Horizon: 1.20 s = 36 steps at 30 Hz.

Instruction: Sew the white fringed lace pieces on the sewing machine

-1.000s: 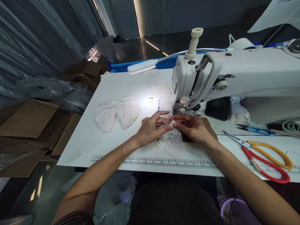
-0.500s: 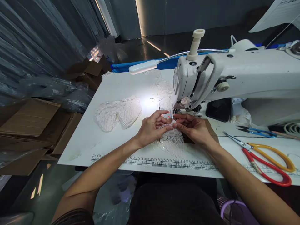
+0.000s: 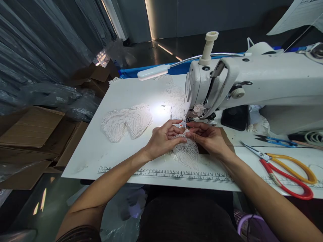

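Note:
Just in front of the needle of a white sewing machine (image 3: 267,80), both hands pinch the upper edge of a piece of white lace (image 3: 186,153). My left hand (image 3: 165,139) grips it from the left, thumb pressed along the edge and fingers curled behind. From the right, my right hand (image 3: 208,137) closes thumb and fingertips on the same edge, close to the left thumb. The lace's net part hangs toward me on the table. More lace (image 3: 176,95) lies behind the needle. Fingers partly hide the presser foot area.
Another white lace piece (image 3: 126,122) lies left on the table (image 3: 88,151). To the right are red-and-yellow-handled scissors (image 3: 285,168), blue thread snips (image 3: 276,141) and a black flat object (image 3: 234,117). A lamp (image 3: 153,72) shines from behind. Cardboard boxes (image 3: 32,126) stand left.
The hands hold the lace almost exactly as before, with only a very slight shift of the fingers and the lace. The view has moved a little.

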### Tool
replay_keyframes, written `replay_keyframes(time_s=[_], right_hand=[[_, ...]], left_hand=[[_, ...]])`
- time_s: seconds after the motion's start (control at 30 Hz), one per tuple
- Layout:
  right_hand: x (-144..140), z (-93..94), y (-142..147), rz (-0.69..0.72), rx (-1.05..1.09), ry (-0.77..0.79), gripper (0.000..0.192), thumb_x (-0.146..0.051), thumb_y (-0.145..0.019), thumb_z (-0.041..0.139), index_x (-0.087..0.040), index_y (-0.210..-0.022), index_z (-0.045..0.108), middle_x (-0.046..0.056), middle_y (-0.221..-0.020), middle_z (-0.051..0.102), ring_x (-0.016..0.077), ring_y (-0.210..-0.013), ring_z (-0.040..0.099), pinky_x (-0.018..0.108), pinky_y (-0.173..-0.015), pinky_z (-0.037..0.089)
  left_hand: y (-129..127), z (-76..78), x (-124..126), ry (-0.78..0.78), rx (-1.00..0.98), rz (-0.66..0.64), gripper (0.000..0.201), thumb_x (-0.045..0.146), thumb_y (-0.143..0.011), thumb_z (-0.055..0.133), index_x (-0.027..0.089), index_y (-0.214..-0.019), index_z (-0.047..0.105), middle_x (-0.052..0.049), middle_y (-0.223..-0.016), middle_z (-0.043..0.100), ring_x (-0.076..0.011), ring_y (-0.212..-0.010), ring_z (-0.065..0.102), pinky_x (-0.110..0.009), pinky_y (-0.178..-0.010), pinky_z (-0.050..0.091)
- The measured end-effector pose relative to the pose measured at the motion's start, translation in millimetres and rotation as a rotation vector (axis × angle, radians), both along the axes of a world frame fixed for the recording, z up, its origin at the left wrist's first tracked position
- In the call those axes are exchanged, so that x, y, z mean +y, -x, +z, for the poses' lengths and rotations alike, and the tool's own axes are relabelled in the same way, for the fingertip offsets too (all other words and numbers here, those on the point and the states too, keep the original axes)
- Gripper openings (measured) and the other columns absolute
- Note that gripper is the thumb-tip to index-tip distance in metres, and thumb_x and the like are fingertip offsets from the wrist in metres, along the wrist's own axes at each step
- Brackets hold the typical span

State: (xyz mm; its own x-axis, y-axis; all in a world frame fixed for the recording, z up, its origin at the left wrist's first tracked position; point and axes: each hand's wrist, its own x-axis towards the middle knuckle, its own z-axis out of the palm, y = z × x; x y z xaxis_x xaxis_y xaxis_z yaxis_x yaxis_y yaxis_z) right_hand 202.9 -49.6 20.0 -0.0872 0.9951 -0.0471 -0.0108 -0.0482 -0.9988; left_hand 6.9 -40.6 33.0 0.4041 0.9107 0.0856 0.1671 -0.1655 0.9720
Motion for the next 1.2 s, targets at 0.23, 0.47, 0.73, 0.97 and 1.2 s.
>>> replay_keyframes(time_s=[0.23,0.47,0.73,0.97,1.2], right_hand=[[0.3,-5.2,-1.4,0.025,0.029,0.013,0.039,-0.045,-0.070,0.082,-0.022,-0.101,0.072,0.004,-0.080,0.069,0.0218,-0.081,0.066,0.043,-0.082,0.057],[-14.5,5.6,15.2,0.221,0.132,0.075,0.055,-0.044,-0.074,0.081,-0.021,-0.120,0.062,0.006,-0.097,0.069,0.0189,-0.086,0.065,0.034,-0.077,0.055],[-22.7,1.9,10.7,0.309,-0.233,0.251,0.025,-0.039,-0.092,0.057,-0.016,-0.101,0.061,0.004,-0.070,0.065,0.0185,-0.061,0.062,0.030,-0.055,0.049],[-11.8,-2.0,-19.7,0.300,-1.024,-0.776,0.030,-0.015,-0.094,0.046,-0.015,-0.117,0.066,0.016,-0.125,0.063,0.0297,-0.108,0.060,0.046,-0.088,0.050],[-18.1,-24.4,-32.2,0.325,-0.957,-0.756,0.035,-0.013,-0.094,0.049,-0.015,-0.127,0.063,0.011,-0.129,0.065,0.0294,-0.126,0.052,0.050,-0.098,0.046]], left_hand=[[-6.5,-0.3,-1.3,0.041,-0.071,0.033,0.050,0.039,-0.081,0.077,0.016,-0.120,0.057,-0.004,-0.088,0.072,-0.0165,-0.081,0.071,-0.031,-0.076,0.060],[11.6,33.6,16.3,-0.003,0.112,-0.001,0.044,0.029,-0.079,0.076,0.014,-0.116,0.057,-0.003,-0.080,0.071,-0.0142,-0.068,0.067,-0.025,-0.062,0.052],[-2.4,26.6,54.7,-0.154,0.589,-0.085,0.036,0.020,-0.079,0.072,0.017,-0.112,0.058,0.000,-0.079,0.073,-0.0158,-0.072,0.069,-0.027,-0.064,0.051],[-18.0,-2.3,49.7,-0.327,0.619,-0.061,0.021,0.012,-0.084,0.063,0.017,-0.104,0.060,0.002,-0.074,0.072,-0.0132,-0.064,0.067,-0.023,-0.057,0.049],[-12.8,-11.4,48.0,-0.622,0.695,-0.036,0.022,0.018,-0.090,0.060,0.014,-0.111,0.055,-0.007,-0.098,0.069,-0.0188,-0.085,0.065,-0.029,-0.067,0.052]])
